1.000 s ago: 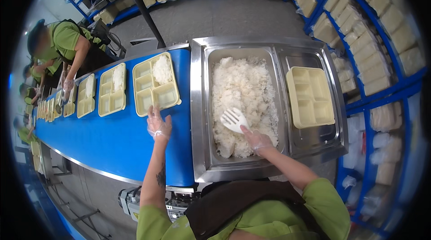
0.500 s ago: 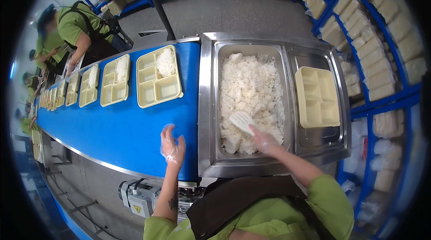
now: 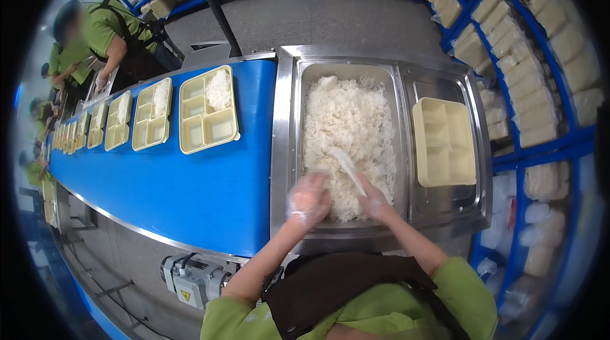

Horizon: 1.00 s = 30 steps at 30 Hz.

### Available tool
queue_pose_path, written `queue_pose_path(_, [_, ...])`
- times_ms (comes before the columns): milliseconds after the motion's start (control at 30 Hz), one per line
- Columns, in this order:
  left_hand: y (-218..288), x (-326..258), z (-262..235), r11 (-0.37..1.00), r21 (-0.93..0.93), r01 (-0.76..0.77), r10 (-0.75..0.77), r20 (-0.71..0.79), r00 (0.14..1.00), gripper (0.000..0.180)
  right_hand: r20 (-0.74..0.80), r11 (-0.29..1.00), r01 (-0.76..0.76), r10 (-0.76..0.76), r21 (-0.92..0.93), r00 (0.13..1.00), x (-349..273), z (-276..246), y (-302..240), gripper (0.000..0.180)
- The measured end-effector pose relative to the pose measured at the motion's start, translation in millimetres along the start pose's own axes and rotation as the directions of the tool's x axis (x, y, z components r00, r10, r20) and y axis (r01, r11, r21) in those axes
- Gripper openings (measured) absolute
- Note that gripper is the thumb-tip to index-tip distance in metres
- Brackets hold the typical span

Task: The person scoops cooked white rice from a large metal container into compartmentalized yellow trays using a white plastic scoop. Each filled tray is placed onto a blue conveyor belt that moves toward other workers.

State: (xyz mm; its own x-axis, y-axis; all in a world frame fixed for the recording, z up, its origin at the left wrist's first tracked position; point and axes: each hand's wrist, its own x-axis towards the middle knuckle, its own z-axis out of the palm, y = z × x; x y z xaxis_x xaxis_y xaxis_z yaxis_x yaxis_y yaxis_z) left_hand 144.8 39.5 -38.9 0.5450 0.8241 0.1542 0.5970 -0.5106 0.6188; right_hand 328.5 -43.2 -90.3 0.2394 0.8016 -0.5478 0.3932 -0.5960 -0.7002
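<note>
Both our hands are at the near edge of the rice pan (image 3: 298, 149). Right hand (image 3: 375, 203) is wrapped around the handle of a white rice paddle (image 3: 348, 168), blade angled up and left into the cooked rice (image 3: 346, 130). Left hand (image 3: 308, 200), in a thin clear glove, is cupped loosely over the rice just left of the paddle; we cannot tell whether it grips any.

An empty yellow tray (image 3: 445, 143) sits in the steel well to the right of our right hand. Left of our left hand, the blue conveyor belt (image 3: 190, 181) carries a filled compartment tray (image 3: 208, 110), well apart from us.

Risks, as we judge them: rice could spill over the pan's near rim, since both hands work tight against it; sticky grains may cling to the glove and make portions uneven.

Against half a second ago: the left hand was raised, fingers spread, over the belt; it is now down in the pan. The paddle is tilted more steeply. The belt trays have drifted further left.
</note>
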Motion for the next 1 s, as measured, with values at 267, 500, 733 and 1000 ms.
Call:
queue_pose_path(267, [114,51,93,0.796,-0.115,-0.595,0.583,0.414,0.699,0.054,0.164,0.786,-0.239,0.176,0.571,0.971,-5,-6,29,0.019])
queue_pose_path(500, [152,67,146,0.722,0.071,-0.689,0.529,0.586,0.614,0.043,0.191,0.665,-0.224,0.123,0.713,0.974,73,27,24,0.019])
queue_pose_path(733, [152,85,165,0.721,0.104,-0.685,0.592,0.421,0.688,0.015,0.142,0.676,-0.196,0.135,0.711,0.981,130,25,4,0.019])
queue_pose_path(1000, [157,88,160,0.739,0.008,-0.673,0.631,0.34,0.697,0.014,0.112,0.676,-0.023,-0.089,0.736,0.99,85,6,22,0.02])
